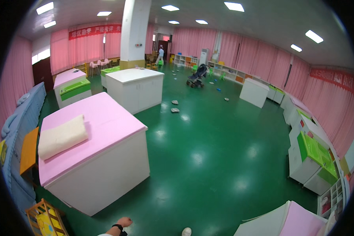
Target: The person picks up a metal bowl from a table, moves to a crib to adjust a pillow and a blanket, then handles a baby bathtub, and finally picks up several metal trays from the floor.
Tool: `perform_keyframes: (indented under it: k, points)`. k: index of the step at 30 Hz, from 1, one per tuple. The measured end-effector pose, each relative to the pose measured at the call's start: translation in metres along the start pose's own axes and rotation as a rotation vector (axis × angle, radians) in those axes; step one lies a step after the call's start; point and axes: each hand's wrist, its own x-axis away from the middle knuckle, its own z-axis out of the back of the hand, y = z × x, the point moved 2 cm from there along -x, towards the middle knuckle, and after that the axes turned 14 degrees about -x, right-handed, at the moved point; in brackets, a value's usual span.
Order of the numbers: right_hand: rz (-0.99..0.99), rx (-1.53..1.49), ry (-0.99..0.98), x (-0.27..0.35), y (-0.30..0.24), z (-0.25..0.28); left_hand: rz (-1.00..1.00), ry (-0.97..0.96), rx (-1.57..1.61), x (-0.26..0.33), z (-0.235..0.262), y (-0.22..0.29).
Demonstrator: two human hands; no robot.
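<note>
Head view, and honestly what I'd watch is clearance. Left grip (125, 222) hangs low past the near end of the pink-topped desk (110, 122), apart from it; the fingers look curled with nothing showing in them, but it's too small for me to tell if that's properly clenched. Right grip isn't in view, so no clue there. Folded cream cloth (63, 137) lies on that desk, up and to the left of the grip, close to the desk's left edge. The top looks smooth, so I reckon a careless snag could slide it right off. Leaning over the corner from the grip's spot could also mean a knocked wrist, or the black wristband (117, 227) catching the edge. Wooden crib (35, 205) with yellow bedding (49, 223) sits left of the grip, easy to clip with a shin if you swing round that side blind. Green floor (208, 165) ahead and right of the grip is shiny, maybe slick, so a rushed step in that pale shoe (187, 232) could skid. Farther ahead of the grip, small pale bundles (175, 110) lie about: trip hazard if nobody's looking down.
</note>
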Motion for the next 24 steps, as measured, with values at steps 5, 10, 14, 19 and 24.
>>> perform_keyframes:
  k: [5, 10, 14, 19, 24]
  points:
    - [0.692, 0.716, -0.189, -0.255, -0.132, -0.126, 0.241, -0.088, -0.039, -0.021, 0.011, 0.019]
    - [0.74, 0.734, -0.432, -0.267, -0.335, -0.26, 0.3, -0.13, -0.038, -0.021, -0.007, 0.033]
    - [0.962, 0.637, -0.429, -0.239, -0.473, -0.327, 0.385, -0.237, -0.018, -0.072, 0.014, 0.067]
    - [1.065, 0.657, -0.377, -0.264, -0.559, -0.361, 0.431, -0.32, 0.01, -0.181, 0.047, 0.095]
    - [0.621, 0.663, -0.413, -0.266, -0.569, -0.3, 0.382, -0.335, -0.032, -0.35, 0.107, 0.145]
